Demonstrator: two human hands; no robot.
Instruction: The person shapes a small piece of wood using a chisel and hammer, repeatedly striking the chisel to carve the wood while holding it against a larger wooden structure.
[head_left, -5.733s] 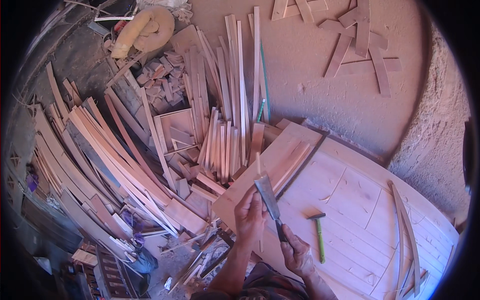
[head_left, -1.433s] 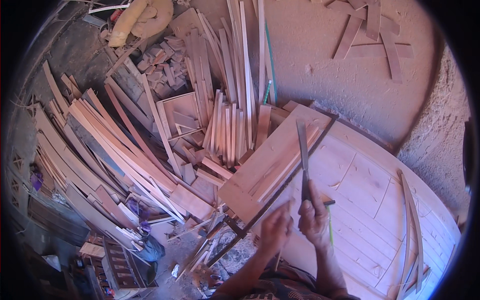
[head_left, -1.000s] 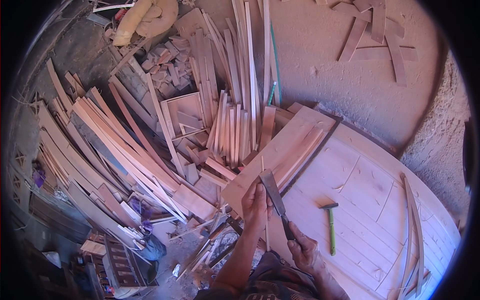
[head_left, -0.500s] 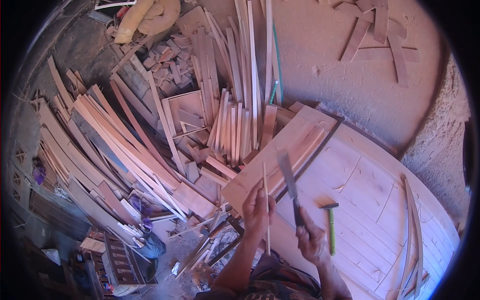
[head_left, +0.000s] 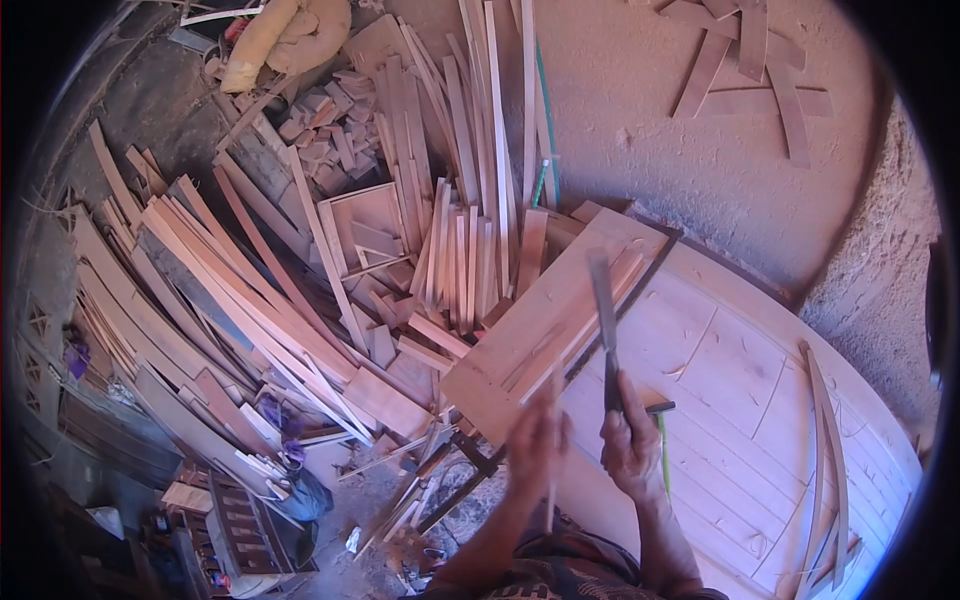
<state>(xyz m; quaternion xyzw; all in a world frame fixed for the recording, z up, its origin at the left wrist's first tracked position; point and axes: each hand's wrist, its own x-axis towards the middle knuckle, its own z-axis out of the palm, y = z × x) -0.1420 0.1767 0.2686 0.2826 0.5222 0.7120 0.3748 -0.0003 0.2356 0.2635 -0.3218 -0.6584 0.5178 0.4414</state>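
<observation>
My right hand (head_left: pixel 630 440) is closed round the dark handle of a chisel (head_left: pixel 603 290), whose long flat blade points up and away from me. To its left, my left hand (head_left: pixel 535 445) grips a thin wooden stick (head_left: pixel 551 500) held nearly upright. The left hand and the stick are smeared by motion. Chisel and stick stand apart. Both hands are above the near left side of a large pale wooden panel (head_left: pixel 740 420). Just beyond my right hand a hammer (head_left: pixel 664 455) with a green handle lies on the panel, partly hidden by that hand.
A wide board (head_left: pixel 480 375) with narrow strips on it lies across the panel's far left end. Curved thin strips (head_left: pixel 822 440) rest on its right side. Long planks (head_left: pixel 220 270) and small offcuts (head_left: pixel 330 120) are piled at left. A slatted crate (head_left: pixel 245 530) stands lower left.
The chisel has swung from leaning left to nearly upright, shifting right with my right hand. My left hand and the stick have moved slightly right and lower.
</observation>
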